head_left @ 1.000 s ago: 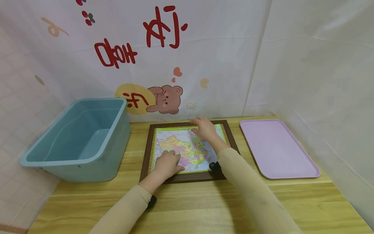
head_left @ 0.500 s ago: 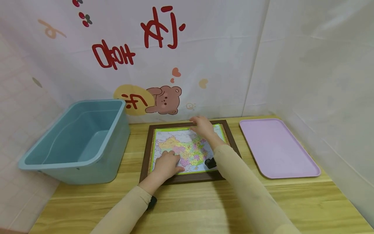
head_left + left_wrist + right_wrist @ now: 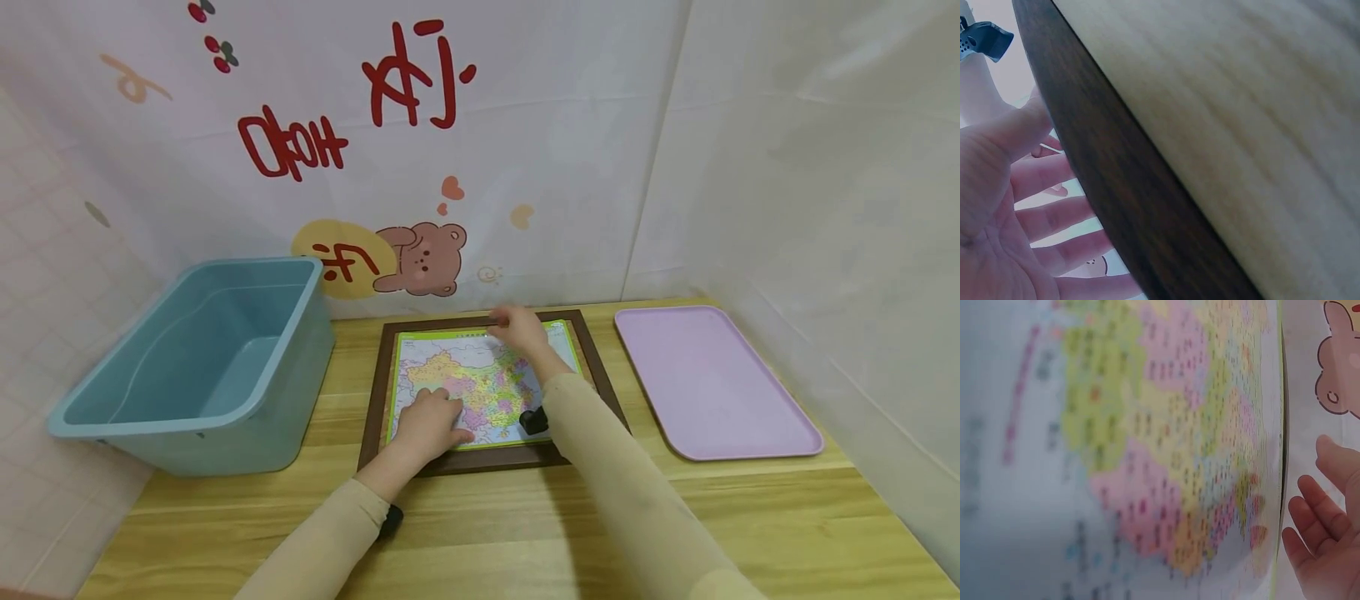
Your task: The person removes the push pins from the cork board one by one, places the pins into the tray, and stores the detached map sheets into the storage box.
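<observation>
A colourful map (image 3: 483, 379) with a lime-green border lies flat within a dark brown frame (image 3: 495, 457) on the wooden table. My left hand (image 3: 427, 423) rests on the map's lower left part, fingers spread and relaxed; the left wrist view shows its palm (image 3: 997, 244) beside the brown rail (image 3: 1110, 162). At the map's far edge is my right hand (image 3: 521, 331), slightly bent at the fingers and blurred. In the right wrist view these fingers (image 3: 1316, 515) are loosely bent close over the printed sheet (image 3: 1147, 456), with nothing between them.
A blue plastic tub (image 3: 262, 392) stands left of the frame. To the right lies a pink tray (image 3: 720, 383). A white printed curtain (image 3: 570, 167) hangs close behind the table (image 3: 465, 533). Each wrist carries a black camera, such as the right one (image 3: 534, 421).
My right hand has stayed near the map's far edge, its fingers drawing in slightly and its wrist shifting a little left. The left hand keeps its place on the map.
</observation>
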Available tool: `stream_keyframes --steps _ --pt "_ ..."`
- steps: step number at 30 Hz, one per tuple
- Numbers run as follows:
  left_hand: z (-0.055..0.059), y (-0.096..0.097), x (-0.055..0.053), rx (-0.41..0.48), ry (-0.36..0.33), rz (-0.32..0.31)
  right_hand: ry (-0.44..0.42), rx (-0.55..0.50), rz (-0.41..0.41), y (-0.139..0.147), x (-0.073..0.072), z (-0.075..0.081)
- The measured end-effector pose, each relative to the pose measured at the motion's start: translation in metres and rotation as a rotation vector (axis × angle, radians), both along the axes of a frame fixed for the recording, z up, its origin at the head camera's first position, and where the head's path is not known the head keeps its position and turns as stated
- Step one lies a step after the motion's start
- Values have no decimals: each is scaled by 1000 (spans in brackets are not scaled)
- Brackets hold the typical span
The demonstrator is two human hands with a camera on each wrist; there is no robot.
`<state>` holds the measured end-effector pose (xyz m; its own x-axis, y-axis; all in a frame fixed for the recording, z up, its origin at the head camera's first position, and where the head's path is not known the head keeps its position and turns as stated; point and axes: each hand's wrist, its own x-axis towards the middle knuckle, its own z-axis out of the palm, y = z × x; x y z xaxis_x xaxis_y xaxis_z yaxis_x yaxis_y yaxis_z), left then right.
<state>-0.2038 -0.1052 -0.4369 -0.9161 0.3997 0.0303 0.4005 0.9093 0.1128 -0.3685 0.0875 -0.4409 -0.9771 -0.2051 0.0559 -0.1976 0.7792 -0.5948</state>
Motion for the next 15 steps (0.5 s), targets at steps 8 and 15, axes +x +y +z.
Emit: stream_keyframes --steps 8,15 --pt "1 -1 1 11 9 -10 -15 -48 -31 -4 -1 -8" --pt "1 -1 1 7 1 -5 -22 -54 -40 -8 -1 -17"
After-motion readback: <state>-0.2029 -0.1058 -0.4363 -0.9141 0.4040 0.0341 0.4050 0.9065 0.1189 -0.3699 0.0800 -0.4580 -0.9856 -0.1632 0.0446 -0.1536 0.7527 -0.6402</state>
